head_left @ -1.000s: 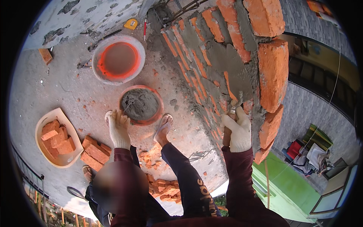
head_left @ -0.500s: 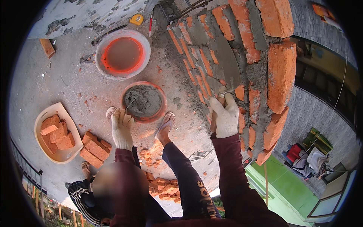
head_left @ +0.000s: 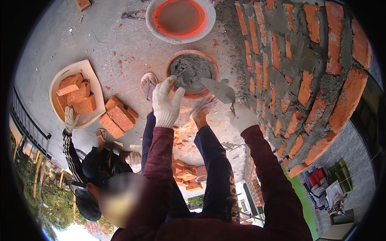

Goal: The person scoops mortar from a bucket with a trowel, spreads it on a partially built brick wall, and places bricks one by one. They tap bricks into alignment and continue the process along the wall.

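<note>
Smooth metal trowel (head_left: 219, 91); rough, moist-looking mortar (head_left: 191, 74); coarse matt brick wall (head_left: 305, 88); knitted cloth left glove (head_left: 166, 105)

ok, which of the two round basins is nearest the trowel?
The lower basin, with grey mortar in it: the trowel overlaps its rim in this view. The upper basin holds murky liquid and sits farther off.

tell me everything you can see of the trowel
The trowel has a flat, grey, leaf-shaped blade that looks like metal, with a dull surface. A short, narrow neck runs from its wide end into the right hand, whose white glove hides the rest. The blade slants up and left in the picture, its tip by the rim of the orange tub; whether they touch is unclear.
</note>
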{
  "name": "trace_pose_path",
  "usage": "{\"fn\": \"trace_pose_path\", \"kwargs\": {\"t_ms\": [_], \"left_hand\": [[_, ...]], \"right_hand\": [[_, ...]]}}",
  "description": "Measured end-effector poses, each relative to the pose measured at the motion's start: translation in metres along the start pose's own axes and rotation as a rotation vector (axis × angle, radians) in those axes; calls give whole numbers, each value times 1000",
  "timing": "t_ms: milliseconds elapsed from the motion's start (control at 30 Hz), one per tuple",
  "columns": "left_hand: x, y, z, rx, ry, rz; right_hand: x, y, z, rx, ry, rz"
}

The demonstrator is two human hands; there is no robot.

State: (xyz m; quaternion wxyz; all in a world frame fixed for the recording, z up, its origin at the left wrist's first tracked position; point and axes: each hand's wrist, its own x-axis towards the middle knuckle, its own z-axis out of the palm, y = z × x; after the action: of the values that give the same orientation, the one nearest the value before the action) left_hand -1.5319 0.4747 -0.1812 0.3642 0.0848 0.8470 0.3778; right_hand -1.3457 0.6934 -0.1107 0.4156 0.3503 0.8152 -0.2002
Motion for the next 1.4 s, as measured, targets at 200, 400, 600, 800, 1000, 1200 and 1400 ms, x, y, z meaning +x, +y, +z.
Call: {"fn": "trace_pose_path", "kwargs": {"t_ms": [200,400,600,800,1000,1200,1400], "left_hand": [[-3,5,-1,-361,-65,-221],[-3,-12,5,-443,-59,-121],[13,-12,-13,-1012,334,-406],[10,-23,-15,-1123,432,-391],[15,-18,-14,-1155,415,-409],[26,-23,-5,-1282,330,-391],[34,-11,-16,-1309,332,-432]], "right_hand": [[75,-18,41,-88,-32,-19],[109,-14,94,259,-208,-60],[87,24,131,631,-139,-97],[18,27,56,562,-118,-175],[-75,16,-100,462,-178,-287],[-74,24,-212,1095,-510,-60],[-169,43,-224,1550,144,51]]}}
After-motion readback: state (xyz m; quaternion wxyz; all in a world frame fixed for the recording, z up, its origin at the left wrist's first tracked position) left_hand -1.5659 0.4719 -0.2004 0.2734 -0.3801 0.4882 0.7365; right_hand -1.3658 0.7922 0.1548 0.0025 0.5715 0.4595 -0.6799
